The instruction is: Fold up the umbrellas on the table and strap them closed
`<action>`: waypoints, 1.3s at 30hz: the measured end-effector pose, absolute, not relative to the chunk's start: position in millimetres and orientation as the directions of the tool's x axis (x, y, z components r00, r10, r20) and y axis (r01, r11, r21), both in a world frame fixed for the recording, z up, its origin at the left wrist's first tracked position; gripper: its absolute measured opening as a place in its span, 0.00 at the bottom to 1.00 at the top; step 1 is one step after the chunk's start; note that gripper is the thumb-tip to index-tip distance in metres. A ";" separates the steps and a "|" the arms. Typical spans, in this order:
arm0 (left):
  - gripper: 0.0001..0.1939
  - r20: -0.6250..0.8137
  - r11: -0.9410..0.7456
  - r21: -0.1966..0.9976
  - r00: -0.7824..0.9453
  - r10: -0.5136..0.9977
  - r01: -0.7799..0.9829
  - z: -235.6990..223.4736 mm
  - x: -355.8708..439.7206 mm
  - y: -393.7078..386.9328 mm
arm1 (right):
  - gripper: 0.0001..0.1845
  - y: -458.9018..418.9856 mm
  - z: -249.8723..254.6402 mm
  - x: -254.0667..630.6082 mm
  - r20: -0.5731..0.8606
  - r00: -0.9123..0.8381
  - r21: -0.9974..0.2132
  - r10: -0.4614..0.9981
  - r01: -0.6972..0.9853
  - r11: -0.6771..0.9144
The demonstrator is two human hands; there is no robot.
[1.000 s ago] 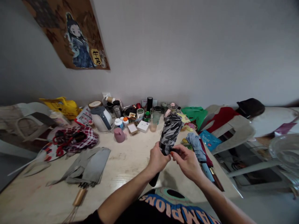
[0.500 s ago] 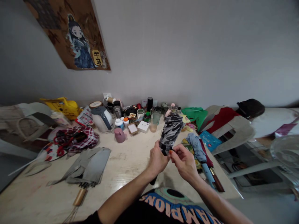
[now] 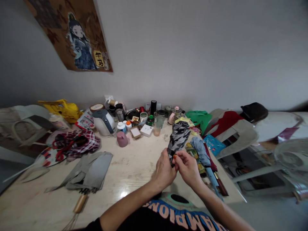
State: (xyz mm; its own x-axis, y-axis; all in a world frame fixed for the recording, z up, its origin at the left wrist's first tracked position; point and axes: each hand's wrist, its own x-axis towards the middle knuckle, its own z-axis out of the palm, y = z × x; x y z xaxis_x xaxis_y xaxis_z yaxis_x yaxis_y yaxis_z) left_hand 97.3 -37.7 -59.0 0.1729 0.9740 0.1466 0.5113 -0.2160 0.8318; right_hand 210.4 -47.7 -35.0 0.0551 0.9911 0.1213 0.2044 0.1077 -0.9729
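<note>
My left hand (image 3: 164, 170) is wrapped around the lower part of a folded grey camouflage umbrella (image 3: 178, 138), which points up and away over the wooden table (image 3: 130, 166). My right hand (image 3: 188, 167) pinches at the umbrella's black strap just beside the left hand's fingers. The handle end is hidden behind my hands. A blue folded umbrella (image 3: 202, 154) and a dark red one (image 3: 211, 160) lie on the table just right of my hands.
A grey folded umbrella with a wooden handle (image 3: 90, 173) lies at the left, with a plaid bundle (image 3: 77, 144) behind it. A white kettle (image 3: 104, 122), a pink cup (image 3: 122, 139), jars and bottles crowd the back edge. Chairs with clothes stand at the right.
The umbrella has dropped lower and closer to me. Both hands have come tighter together around its strap, hiding the handle.
</note>
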 end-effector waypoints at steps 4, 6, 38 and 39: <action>0.36 0.203 -0.268 0.801 0.178 0.963 0.535 -61.9 95.0 -40.8 | 0.14 -48.2 -28.0 205.7 -0.003 0.124 -0.999 0.992 -0.050 0.003; 0.37 0.218 -0.281 0.789 0.177 0.960 0.546 -61.4 94.6 -41.3 | 0.17 -48.9 -24.7 203.4 -0.069 0.146 -0.987 0.987 -0.156 -0.046; 0.22 0.227 -0.316 0.661 0.221 0.949 0.681 -72.1 100.4 -31.5 | 0.10 -33.8 -24.6 201.9 0.235 -0.085 -0.499 0.968 0.844 0.195; 0.22 0.208 -0.317 0.697 0.242 0.948 0.643 -77.4 100.5 -28.7 | 0.10 -29.9 -23.9 203.6 0.193 -0.147 -0.473 0.970 0.852 0.223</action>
State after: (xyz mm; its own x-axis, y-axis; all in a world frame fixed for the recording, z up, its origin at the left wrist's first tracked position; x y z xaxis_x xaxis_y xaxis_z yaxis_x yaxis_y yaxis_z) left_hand 100.5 -28.7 -77.4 0.2424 0.9476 0.2081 0.6426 -0.3175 0.6973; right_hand 203.6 -29.9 -23.9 -0.1467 0.9701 0.1933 0.8522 0.2232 -0.4732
